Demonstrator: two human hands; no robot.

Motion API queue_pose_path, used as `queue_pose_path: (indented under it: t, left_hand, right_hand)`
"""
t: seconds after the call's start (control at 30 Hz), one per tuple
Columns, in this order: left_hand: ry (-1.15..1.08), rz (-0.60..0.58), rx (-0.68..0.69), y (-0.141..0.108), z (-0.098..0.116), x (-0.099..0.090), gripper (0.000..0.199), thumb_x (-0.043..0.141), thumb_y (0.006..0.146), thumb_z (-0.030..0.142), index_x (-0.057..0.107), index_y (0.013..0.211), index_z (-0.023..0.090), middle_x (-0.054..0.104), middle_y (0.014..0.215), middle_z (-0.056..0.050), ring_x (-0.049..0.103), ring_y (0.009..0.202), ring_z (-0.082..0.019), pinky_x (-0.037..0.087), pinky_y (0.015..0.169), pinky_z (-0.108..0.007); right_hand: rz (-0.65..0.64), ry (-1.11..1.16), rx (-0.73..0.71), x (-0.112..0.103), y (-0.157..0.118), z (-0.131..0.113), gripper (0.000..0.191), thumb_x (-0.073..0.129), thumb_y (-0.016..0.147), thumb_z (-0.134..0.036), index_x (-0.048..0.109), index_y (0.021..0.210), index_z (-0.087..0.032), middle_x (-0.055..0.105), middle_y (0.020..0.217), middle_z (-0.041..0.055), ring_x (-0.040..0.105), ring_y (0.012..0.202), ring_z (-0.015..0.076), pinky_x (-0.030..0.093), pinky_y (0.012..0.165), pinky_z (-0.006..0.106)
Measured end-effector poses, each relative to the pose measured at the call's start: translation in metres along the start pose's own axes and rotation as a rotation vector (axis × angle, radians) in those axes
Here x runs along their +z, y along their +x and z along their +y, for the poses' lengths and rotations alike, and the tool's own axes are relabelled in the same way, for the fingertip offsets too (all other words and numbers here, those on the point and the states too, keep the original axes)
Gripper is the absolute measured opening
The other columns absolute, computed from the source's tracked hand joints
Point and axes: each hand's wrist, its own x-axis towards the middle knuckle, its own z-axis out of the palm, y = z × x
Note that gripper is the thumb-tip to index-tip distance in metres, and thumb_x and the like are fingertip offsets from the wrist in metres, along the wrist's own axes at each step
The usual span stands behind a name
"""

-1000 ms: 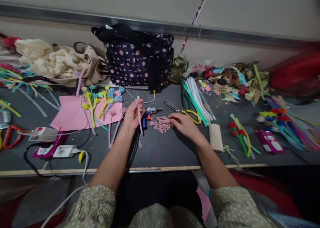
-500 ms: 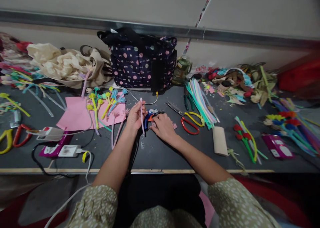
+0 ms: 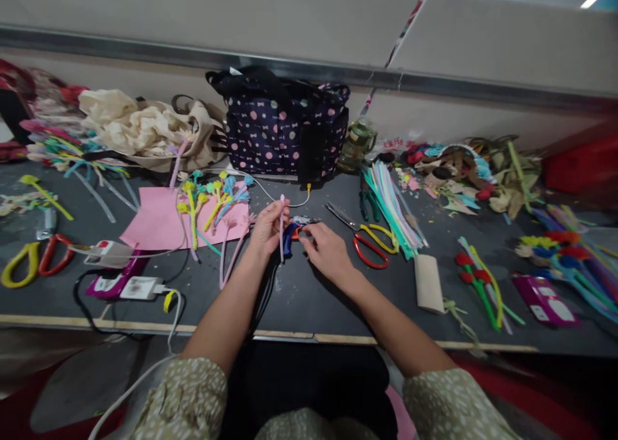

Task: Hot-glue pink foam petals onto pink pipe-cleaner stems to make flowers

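Between its fingers and thumb, my left hand (image 3: 268, 229) holds a pale pink pipe cleaner (image 3: 282, 234) upright. My right hand (image 3: 327, 250) is just to the right, its fingers curled over the orange part of some blue-handled pliers (image 3: 288, 238) that lie on the dark table (image 3: 299, 305). What its fingertips hold, if anything, is hidden. Scissors with red and yellow handles (image 3: 369, 244) lie right of my right hand. Left of my left hand, yellow, blue and green pipe-cleaner flowers (image 3: 192, 215) rest on a pink sheet (image 3: 149, 218).
A dark patterned bag (image 3: 270, 128) with a phone leaning on it stands at the back, beside a green bottle (image 3: 356, 145). A pipe-cleaner bundle (image 3: 393, 208) and a beige roll (image 3: 428, 284) lie to the right. White cables and adapters (image 3: 140, 288) are at the left.
The view has shifted, so the table's things appear further right. My right hand's fingers have lifted a little, and the pink pieces under them no longer show.
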Motion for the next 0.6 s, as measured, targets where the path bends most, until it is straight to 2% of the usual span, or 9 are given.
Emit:
queue_pose_path:
  t: [0.13,0.23,0.3,0.43,0.6]
  left_hand:
    - [0.039,-0.017,0.025,-0.005,0.003,0.003,0.015,0.074,0.071,0.021,0.066,0.082,0.013,0.062,0.067,0.002,0.055,0.052,-0.004,0.051,0.061,-0.018]
    - [0.027,0.023,0.056,-0.007,0.007,0.005,0.014,0.074,0.07,0.02,0.065,0.079,0.015,0.064,0.07,0.001,0.057,0.056,-0.006,0.052,0.064,-0.021]
    - [-0.026,0.047,0.092,-0.007,0.01,0.005,0.014,0.074,0.069,0.019,0.063,0.077,0.015,0.063,0.071,0.001,0.057,0.057,-0.006,0.051,0.061,-0.019]
    - [-0.199,0.017,0.157,-0.004,0.024,-0.001,0.011,0.071,0.074,0.015,0.059,0.074,0.015,0.055,0.065,0.003,0.049,0.052,-0.004,0.041,0.048,-0.015]
    - [-0.372,-0.012,0.291,-0.001,0.048,-0.017,0.012,0.063,0.085,0.021,0.057,0.075,0.016,0.043,0.059,0.005,0.043,0.05,-0.004,0.039,0.048,-0.014]
  right_hand:
    - [-0.037,0.048,0.003,0.008,0.009,-0.008,0.019,0.049,0.092,-0.025,0.058,0.107,-0.018,0.063,0.102,0.0073,0.059,0.088,0.0185,0.045,0.075,0.028]
    - [-0.078,0.06,0.008,0.016,0.016,-0.01,0.02,0.049,0.091,-0.021,0.056,0.109,-0.017,0.064,0.103,0.0075,0.06,0.09,0.0188,0.045,0.08,0.03]
    - [-0.102,0.028,0.034,0.02,0.02,-0.015,0.022,0.049,0.091,-0.021,0.054,0.112,-0.016,0.064,0.105,0.009,0.06,0.093,0.0195,0.045,0.084,0.031]
    - [-0.157,-0.1,0.119,0.026,0.025,-0.032,0.032,0.048,0.094,-0.032,0.05,0.12,-0.015,0.062,0.109,0.0136,0.061,0.099,0.0238,0.046,0.085,0.034]
    - [-0.17,-0.287,0.194,0.032,0.029,-0.051,0.054,0.052,0.091,-0.046,0.039,0.132,-0.013,0.059,0.11,0.017,0.064,0.093,0.0275,0.049,0.074,0.034]
